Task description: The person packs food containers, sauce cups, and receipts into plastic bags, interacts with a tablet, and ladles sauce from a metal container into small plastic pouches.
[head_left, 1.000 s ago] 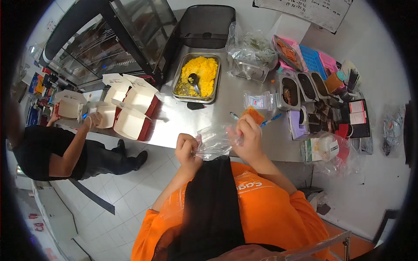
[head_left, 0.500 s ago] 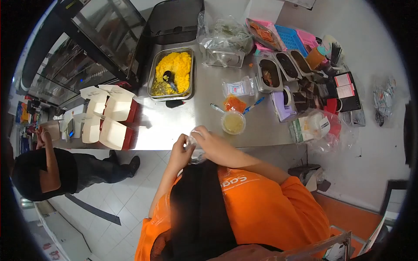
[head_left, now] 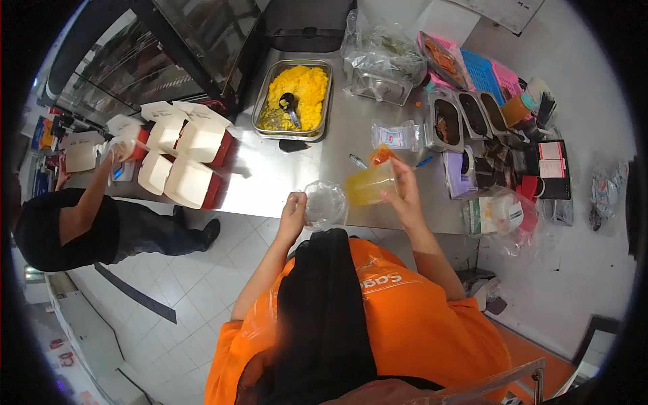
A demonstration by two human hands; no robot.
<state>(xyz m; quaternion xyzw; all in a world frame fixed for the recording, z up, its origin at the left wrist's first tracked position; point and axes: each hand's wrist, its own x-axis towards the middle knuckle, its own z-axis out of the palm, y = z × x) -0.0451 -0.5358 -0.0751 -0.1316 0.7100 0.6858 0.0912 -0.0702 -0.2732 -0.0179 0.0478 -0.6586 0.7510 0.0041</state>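
Note:
My left hand (head_left: pixel 292 212) is closed on the edge of a clear plastic bag (head_left: pixel 326 206), whose mouth looks spread open at the counter's front edge. In my right hand (head_left: pixel 403 192) is a clear plastic cup (head_left: pixel 370 186) of yellowish liquid, tilted toward the bag and raised off the counter. The cup is beside the bag; whether they touch I cannot tell. Just behind the cup lies an orange packet (head_left: pixel 382 154), partly covered by the cup and fingers. A blue pen (head_left: pixel 424 162) lies to the right of it.
A steel tray of yellow rice (head_left: pixel 327 101) with a black scoop stands at the back. Open red-and-white boxes (head_left: pixel 192 183) are on the left. Steel containers (head_left: pixel 445 125) and a purple tape dispenser (head_left: pixel 460 177) stand on the right. Another person (head_left: pixel 64 223) works at far left.
My right hand has left the bag and lifted the cup off the counter, tilting it left. My left hand keeps the bag, now opened out. The view has shifted; the other person's arm has moved.

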